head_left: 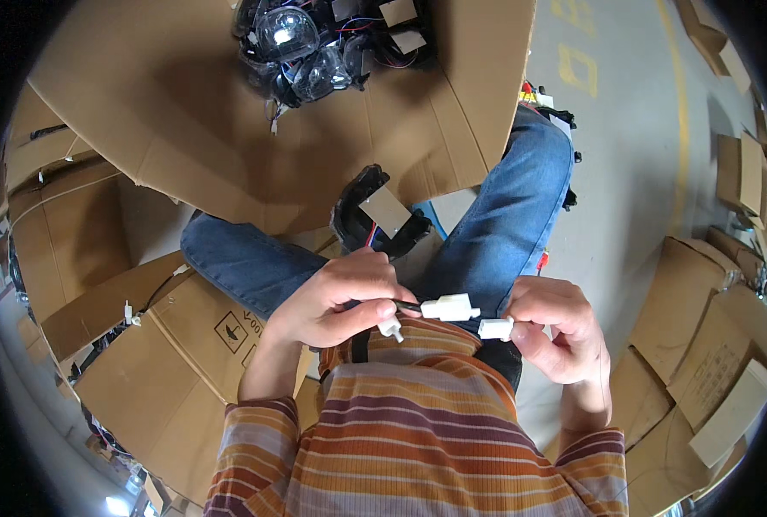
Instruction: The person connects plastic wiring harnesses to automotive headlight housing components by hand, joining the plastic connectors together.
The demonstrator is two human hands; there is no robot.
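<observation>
Left hand point(332, 297) grips white plug point(450, 307) | right hand point(555, 327) pinches half-hidden white connector point(495, 328)

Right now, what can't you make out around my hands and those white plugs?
Head view only:
- Wire behind the larger white connector: hidden inside the left hand.
- Smaller white connector: its rear covered by right hand fingers.
- Black part on the lap: partly behind the left hand.
- Headlamp pile: cut by top edge.

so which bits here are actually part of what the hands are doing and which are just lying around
In hand:
left hand on cable with white plug
right hand with white socket
black part on lap

Lying about:
lamp pile
cardboard sheet
boxes
</observation>
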